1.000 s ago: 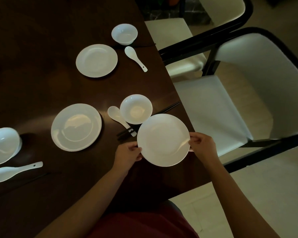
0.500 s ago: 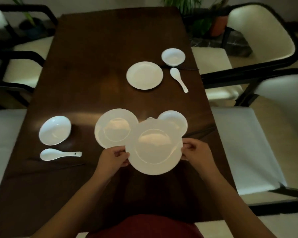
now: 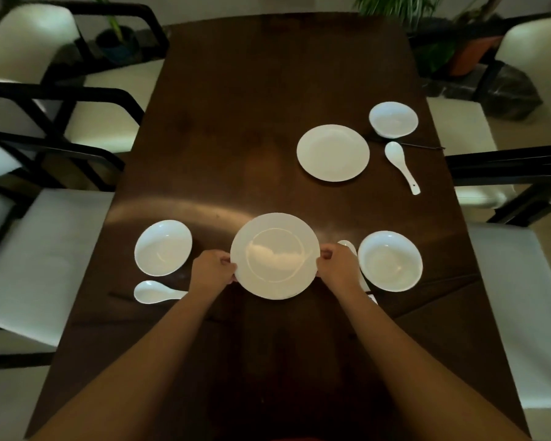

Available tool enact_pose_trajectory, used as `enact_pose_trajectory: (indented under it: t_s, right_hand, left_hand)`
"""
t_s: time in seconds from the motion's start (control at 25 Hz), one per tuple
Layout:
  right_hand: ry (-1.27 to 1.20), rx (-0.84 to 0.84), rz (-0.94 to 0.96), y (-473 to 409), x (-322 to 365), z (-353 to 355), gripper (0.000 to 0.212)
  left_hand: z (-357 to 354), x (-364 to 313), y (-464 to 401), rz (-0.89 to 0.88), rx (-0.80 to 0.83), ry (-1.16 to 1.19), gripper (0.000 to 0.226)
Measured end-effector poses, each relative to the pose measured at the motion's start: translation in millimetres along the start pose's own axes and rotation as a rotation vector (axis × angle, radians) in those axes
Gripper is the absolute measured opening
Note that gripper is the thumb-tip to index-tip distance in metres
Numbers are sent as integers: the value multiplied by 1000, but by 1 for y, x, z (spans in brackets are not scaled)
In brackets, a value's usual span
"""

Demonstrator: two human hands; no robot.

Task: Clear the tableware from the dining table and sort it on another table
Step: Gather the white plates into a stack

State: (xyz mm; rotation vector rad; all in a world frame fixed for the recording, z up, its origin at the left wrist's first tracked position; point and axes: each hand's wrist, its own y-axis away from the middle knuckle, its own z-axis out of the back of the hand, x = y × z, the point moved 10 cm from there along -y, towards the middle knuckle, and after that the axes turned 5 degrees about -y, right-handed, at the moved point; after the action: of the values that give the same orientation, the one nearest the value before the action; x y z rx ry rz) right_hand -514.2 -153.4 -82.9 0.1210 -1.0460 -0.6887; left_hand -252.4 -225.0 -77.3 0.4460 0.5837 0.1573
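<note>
Both my hands hold one white plate [image 3: 275, 256] by its opposite rims, my left hand [image 3: 213, 270] on the left edge and my right hand [image 3: 337, 265] on the right. The plate sits low over the dark dining table [image 3: 252, 122]; the second near plate is hidden, apparently beneath it. A white bowl [image 3: 163, 248] and a spoon [image 3: 155, 291] lie to its left. Another bowl [image 3: 390, 261] stands to its right, with a spoon [image 3: 347, 246] mostly hidden behind my right hand.
Further back on the right are a plate [image 3: 333, 152], a bowl [image 3: 393, 119], a spoon [image 3: 401, 167] and dark chopsticks [image 3: 420, 146]. White-cushioned chairs [image 3: 45, 262] line both long sides. Potted plants [image 3: 465, 52] stand beyond the far end.
My hands carried the plate leftward, from the table's right edge to over the other near plate, which it now covers. My view swung to look down the table's length.
</note>
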Motion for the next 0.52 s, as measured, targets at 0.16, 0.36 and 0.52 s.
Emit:
enact_pose_trajectory:
  t_s: [0.16, 0.36, 0.52]
  right_hand:
    - [106, -23, 12, -2, 0, -7, 19]
    - [120, -68, 80, 3, 4, -2, 17]
    - [39, -49, 89, 11, 4, -2, 17]
  left_hand:
    - [-1, -8, -12, -107, 29, -109, 15]
    - [-3, -7, -11, -158, 38, -191, 16]
    - [-7, -4, -9, -144, 25, -190, 18]
